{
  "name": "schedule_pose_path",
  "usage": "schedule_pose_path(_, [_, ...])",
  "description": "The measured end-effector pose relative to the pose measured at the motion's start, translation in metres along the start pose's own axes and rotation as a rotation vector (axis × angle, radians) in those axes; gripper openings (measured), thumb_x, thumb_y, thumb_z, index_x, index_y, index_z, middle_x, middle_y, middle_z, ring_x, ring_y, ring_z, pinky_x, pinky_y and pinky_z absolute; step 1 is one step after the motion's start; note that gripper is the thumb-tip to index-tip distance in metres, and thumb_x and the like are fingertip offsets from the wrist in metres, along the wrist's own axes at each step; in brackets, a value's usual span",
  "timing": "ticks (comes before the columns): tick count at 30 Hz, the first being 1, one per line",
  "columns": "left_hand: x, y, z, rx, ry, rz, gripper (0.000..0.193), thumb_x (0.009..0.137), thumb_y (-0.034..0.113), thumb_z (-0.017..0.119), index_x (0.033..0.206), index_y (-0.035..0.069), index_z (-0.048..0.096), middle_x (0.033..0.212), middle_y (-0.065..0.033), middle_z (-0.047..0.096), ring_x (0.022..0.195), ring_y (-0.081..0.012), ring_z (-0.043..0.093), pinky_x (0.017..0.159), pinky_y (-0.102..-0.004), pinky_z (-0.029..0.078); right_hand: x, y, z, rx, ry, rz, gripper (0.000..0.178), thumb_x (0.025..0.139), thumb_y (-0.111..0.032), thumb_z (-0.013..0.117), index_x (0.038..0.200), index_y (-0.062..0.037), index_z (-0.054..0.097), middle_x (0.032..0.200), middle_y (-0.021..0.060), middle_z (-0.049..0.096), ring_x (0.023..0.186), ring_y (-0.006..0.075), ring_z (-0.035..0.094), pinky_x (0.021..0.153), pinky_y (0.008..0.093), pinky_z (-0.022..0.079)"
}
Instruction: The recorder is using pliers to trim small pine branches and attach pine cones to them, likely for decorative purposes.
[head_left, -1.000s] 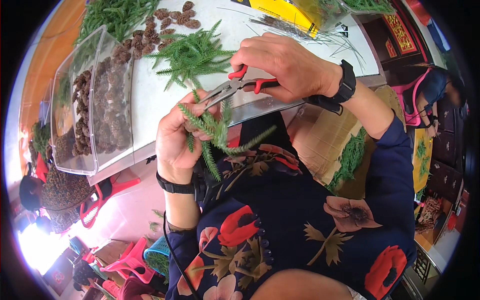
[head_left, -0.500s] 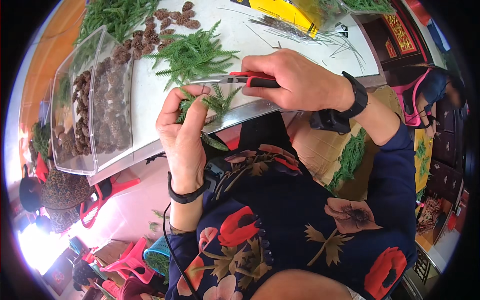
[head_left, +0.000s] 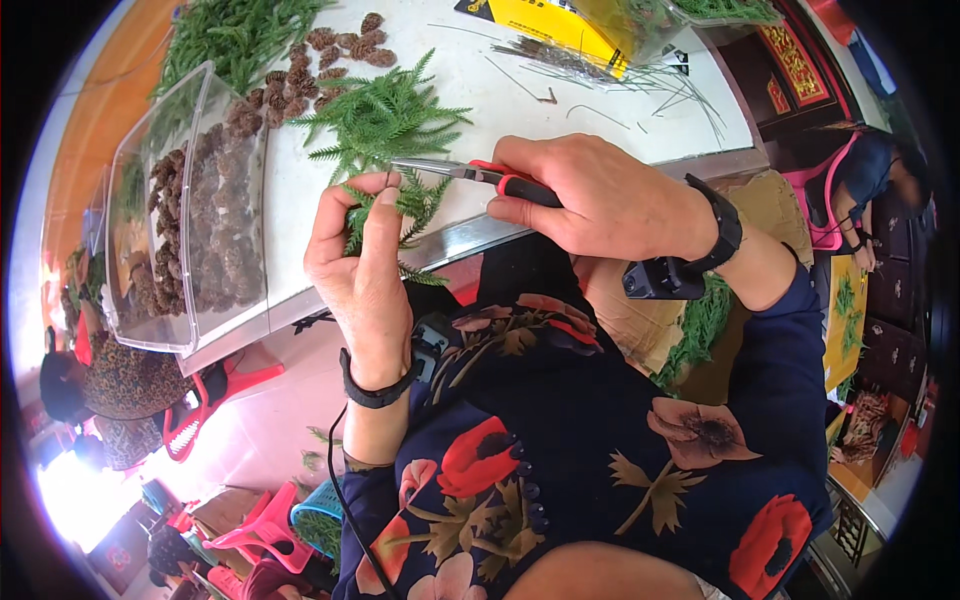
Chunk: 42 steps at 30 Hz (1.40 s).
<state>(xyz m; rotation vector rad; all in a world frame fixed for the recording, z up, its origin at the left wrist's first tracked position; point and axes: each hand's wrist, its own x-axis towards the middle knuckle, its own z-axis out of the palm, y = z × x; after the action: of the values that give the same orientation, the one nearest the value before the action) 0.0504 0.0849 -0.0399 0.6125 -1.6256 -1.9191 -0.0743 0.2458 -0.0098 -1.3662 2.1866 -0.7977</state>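
Note:
Between the thumb and fingers of my left hand is a green artificial pine sprig, its leafy tips pointing right and hanging below the thumb. My right hand is wrapped round the red and black handles of long-nose pliers. The narrow jaws reach left to just above my left thumb and index fingertip, by the sprig's stem end. Whether they grip anything there is too small to tell. Just beyond the jaws, a heap of green sprigs lies on the white table.
A clear plastic box of small brown pine cones stands at the left, with loose cones beyond it. Thin wires and a yellow package lie at the back right. A cardboard box with greenery is below the table edge.
My right hand has come slightly nearer to me and right, tilting the pliers. My left hand has shifted slightly left, and the sprig in it has turned a little.

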Motion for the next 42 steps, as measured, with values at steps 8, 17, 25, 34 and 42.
schedule_pose_path(8, [-0.001, -0.002, -0.006, -0.100, -0.029, -0.010, 0.011, 0.087, 0.001, 0.057, 0.096, -0.001, 0.062, 0.085, 0.0011, 0.060, 0.068, -0.0017, 0.045, 0.062, -0.0155, 0.035, -0.002, -0.003, 0.002, -0.038, 0.062, -0.004, 0.026, 0.089, -0.025, 0.060, 0.090, -0.0011, 0.051, 0.069, 0.0187, 0.057, 0.067, 0.0393, 0.055, 0.059, 0.0439, 0.042])
schedule_pose_path(17, [0.000, -0.001, -0.001, -0.082, 0.026, -0.023, 0.012, 0.087, 0.001, 0.056, 0.097, -0.002, 0.062, 0.078, 0.0029, 0.057, 0.063, -0.0007, 0.041, 0.058, -0.0155, 0.031, 0.001, -0.007, 0.008, -0.097, 0.062, 0.000, 0.027, 0.088, -0.026, 0.061, 0.088, -0.0020, 0.050, 0.067, 0.0193, 0.056, 0.067, 0.0397, 0.057, 0.058, 0.0454, 0.043])
schedule_pose_path(25, [0.002, -0.001, -0.004, -0.103, -0.002, -0.038, 0.013, 0.087, 0.001, 0.056, 0.098, -0.001, 0.062, 0.075, 0.0035, 0.055, 0.061, -0.0006, 0.040, 0.056, -0.0157, 0.029, 0.002, -0.006, 0.011, -0.156, 0.077, -0.007, 0.027, 0.088, -0.026, 0.060, 0.090, -0.0023, 0.050, 0.067, 0.0191, 0.057, 0.067, 0.0400, 0.058, 0.058, 0.0462, 0.043])
schedule_pose_path(34, [0.005, 0.000, -0.004, -0.097, 0.005, -0.039, 0.013, 0.086, 0.001, 0.057, 0.097, -0.001, 0.063, 0.071, 0.0046, 0.053, 0.058, -0.0005, 0.038, 0.054, -0.0159, 0.026, 0.006, -0.004, 0.011, -0.167, 0.079, -0.005, 0.026, 0.088, -0.026, 0.060, 0.091, -0.0022, 0.049, 0.067, 0.0191, 0.058, 0.068, 0.0402, 0.058, 0.058, 0.0463, 0.043])
schedule_pose_path(42, [0.006, 0.001, -0.005, -0.101, 0.014, -0.049, 0.012, 0.086, 0.002, 0.058, 0.096, -0.001, 0.063, 0.067, 0.0052, 0.050, 0.056, -0.0009, 0.036, 0.052, -0.0164, 0.025, 0.010, -0.005, 0.010, -0.098, 0.094, -0.016, 0.025, 0.089, -0.024, 0.060, 0.090, -0.0015, 0.049, 0.065, 0.0199, 0.057, 0.068, 0.0407, 0.058, 0.059, 0.0464, 0.045])
